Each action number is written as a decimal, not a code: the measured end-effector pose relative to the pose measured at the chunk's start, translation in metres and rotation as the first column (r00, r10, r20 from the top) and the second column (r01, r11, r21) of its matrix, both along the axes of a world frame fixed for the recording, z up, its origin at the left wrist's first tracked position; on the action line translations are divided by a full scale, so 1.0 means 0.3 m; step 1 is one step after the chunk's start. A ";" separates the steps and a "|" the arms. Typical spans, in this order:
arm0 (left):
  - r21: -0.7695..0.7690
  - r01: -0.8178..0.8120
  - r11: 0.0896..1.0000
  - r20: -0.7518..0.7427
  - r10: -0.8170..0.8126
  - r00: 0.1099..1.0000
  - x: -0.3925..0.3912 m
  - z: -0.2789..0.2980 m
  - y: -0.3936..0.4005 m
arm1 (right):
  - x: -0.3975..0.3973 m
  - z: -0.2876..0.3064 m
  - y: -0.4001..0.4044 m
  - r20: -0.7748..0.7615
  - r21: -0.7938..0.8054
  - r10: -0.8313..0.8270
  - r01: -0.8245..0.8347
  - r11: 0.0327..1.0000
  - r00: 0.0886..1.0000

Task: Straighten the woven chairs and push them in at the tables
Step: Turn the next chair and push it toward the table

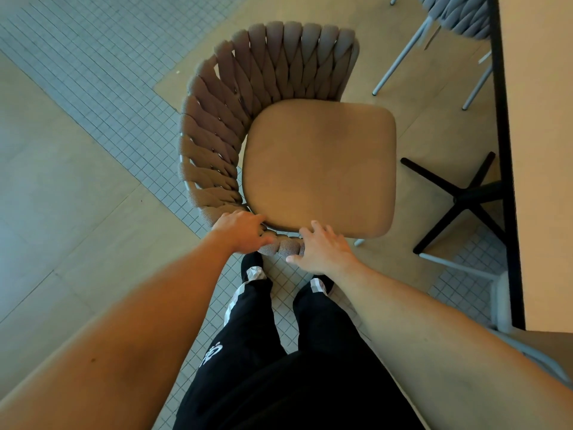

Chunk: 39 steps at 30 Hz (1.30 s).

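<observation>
I am gripping the near woven arm of the brown rope-woven chair with tan cushion (319, 166) with my left hand (242, 232); my right hand (322, 249) is resting on it, fingers loosely spread. The chair is standing left of the pale black-edged table (539, 150), angled away. Risk: its legs may be catching the black cross-shaped table base (462, 200) if I push without turning it.

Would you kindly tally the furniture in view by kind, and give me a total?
Brown woven chairs with a tan seat cushion: 1
Grey woven chairs on pale metal legs: 1
Pale tables with a black edge and a black cross-shaped base: 1
Total: 3 pieces of furniture.
</observation>
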<state>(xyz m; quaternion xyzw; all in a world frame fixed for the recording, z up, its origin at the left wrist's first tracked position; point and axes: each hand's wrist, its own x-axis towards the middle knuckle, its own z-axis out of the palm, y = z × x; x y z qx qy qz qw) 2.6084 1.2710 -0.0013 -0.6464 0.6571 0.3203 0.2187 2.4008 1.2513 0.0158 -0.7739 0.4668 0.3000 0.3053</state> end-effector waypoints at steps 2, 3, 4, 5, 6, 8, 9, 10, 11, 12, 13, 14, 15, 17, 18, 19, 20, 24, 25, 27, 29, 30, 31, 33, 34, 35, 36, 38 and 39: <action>-0.049 -0.048 0.998 -0.031 0.046 0.998 0.000 0.023 0.003 | 0.005 0.022 0.003 0.003 -0.020 0.002 -0.002 1.000 1.000; -0.065 -0.063 0.996 -0.047 0.060 0.997 0.002 0.032 0.004 | 0.009 0.030 0.004 0.004 -0.022 -0.002 0.002 1.000 1.000; -0.080 -0.071 0.994 -0.057 0.066 0.996 0.005 0.042 0.006 | 0.014 0.039 0.004 0.006 -0.023 -0.006 0.006 1.000 1.000; -0.092 -0.069 0.993 -0.058 0.064 0.996 0.013 0.053 0.006 | 0.024 0.048 0.003 0.009 -0.029 -0.010 0.010 1.000 1.000; -0.098 -0.065 0.993 -0.057 0.060 0.997 0.017 0.058 0.003 | 0.030 0.052 0.001 0.009 -0.032 -0.014 0.015 0.999 1.000; -0.115 -0.043 0.992 -0.049 0.038 0.998 0.038 0.069 -0.007 | 0.055 0.064 -0.004 0.014 -0.046 -0.035 0.036 0.998 0.999; -0.124 -0.025 0.992 -0.046 0.020 0.999 0.052 0.070 -0.015 | 0.069 0.071 -0.005 0.016 -0.050 -0.057 0.058 0.997 0.998; -0.129 0.000 0.992 -0.045 -0.006 0.999 0.075 0.072 -0.029 | 0.092 0.076 -0.004 0.018 -0.052 -0.091 0.091 0.994 0.996; -0.129 0.018 0.991 -0.043 -0.024 0.999 0.093 0.070 -0.042 | 0.108 0.079 -0.004 0.018 -0.049 -0.115 0.116 0.992 0.993; -0.124 0.035 0.992 -0.038 -0.040 0.998 0.113 0.068 -0.056 | 0.125 0.082 -0.003 0.016 -0.047 -0.135 0.135 0.990 0.991; -0.118 0.064 0.991 -0.036 -0.069 0.997 0.137 0.066 -0.071 | 0.149 0.084 0.001 0.012 -0.047 -0.163 0.164 0.985 0.987; -0.114 0.091 0.989 -0.031 -0.095 0.995 0.158 0.066 -0.083 | 0.168 0.084 0.004 0.014 -0.043 -0.193 0.193 0.980 0.981; -0.109 0.124 0.986 -0.028 -0.128 0.991 0.177 0.065 -0.096 | 0.189 0.085 0.008 0.017 -0.039 -0.231 0.231 0.972 0.973; -0.104 0.206 0.973 -0.026 -0.209 0.977 0.221 0.069 -0.123 | 0.240 0.089 0.026 0.015 -0.031 -0.323 0.323 0.946 0.946; -0.105 0.239 0.965 -0.025 -0.243 0.970 0.238 0.073 -0.133 | 0.260 0.089 0.035 0.005 -0.026 -0.358 0.358 0.933 0.934; -0.107 0.279 0.954 -0.030 -0.284 0.958 0.261 0.078 -0.146 | 0.288 0.091 0.046 -0.005 -0.021 -0.406 0.405 0.914 0.914; -0.111 0.312 0.944 -0.035 -0.317 0.948 0.277 0.082 -0.156 | 0.309 0.092 0.054 -0.008 -0.015 -0.449 0.449 0.894 0.894; -0.124 0.458 0.880 -0.036 -0.466 0.884 0.351 0.090 -0.196 | 0.401 0.109 0.091 -0.012 -0.028 -0.581 0.581 0.814 0.814; -0.131 0.486 0.864 -0.038 -0.494 0.868 0.366 0.091 -0.207 | 0.422 0.112 0.100 -0.014 -0.043 -0.606 0.605 0.795 0.795; -0.149 0.538 0.830 -0.034 -0.548 0.836 0.391 0.099 -0.225 | 0.458 0.121 0.117 -0.020 -0.071 -0.645 0.643 0.763 0.764; -0.154 0.588 0.794 -0.030 -0.598 0.801 0.414 0.107 -0.235 | 0.496 0.128 0.138 -0.019 -0.087 -0.683 0.679 0.729 0.730; -0.160 0.604 0.781 -0.027 -0.615 0.788 0.425 0.107 -0.234 | 0.512 0.130 0.149 -0.013 -0.097 -0.696 0.692 0.716 0.718; -0.170 0.623 0.764 -0.024 -0.635 0.772 0.434 0.111 -0.236 | 0.528 0.135 0.160 -0.010 -0.110 -0.713 0.708 0.698 0.701; -0.177 0.645 0.744 -0.023 -0.658 0.753 0.448 0.120 -0.242 | 0.556 0.153 0.179 -0.005 -0.129 -0.736 0.730 0.672 0.677; -0.180 0.655 0.734 -0.025 -0.669 0.743 0.452 0.124 -0.245 | 0.568 0.161 0.189 0.001 -0.140 -0.747 0.739 0.659 0.665; -0.181 0.661 0.729 -0.028 -0.675 0.737 0.458 0.126 -0.244 | 0.580 0.166 0.201 0.007 -0.142 -0.758 0.751 0.645 0.653; -0.180 0.669 0.721 -0.032 -0.684 0.729 0.463 0.128 -0.244 | 0.591 0.170 0.213 0.017 -0.140 -0.774 0.768 0.625 0.633; -0.175 0.693 0.699 -0.039 -0.709 0.705 0.468 0.129 -0.242 | 0.609 0.180 0.235 0.033 -0.128 -0.807 0.803 0.582 0.590; -0.175 0.707 0.685 -0.041 -0.723 0.690 0.470 0.129 -0.239 | 0.621 0.183 0.246 0.038 -0.125 -0.823 0.819 0.559 0.567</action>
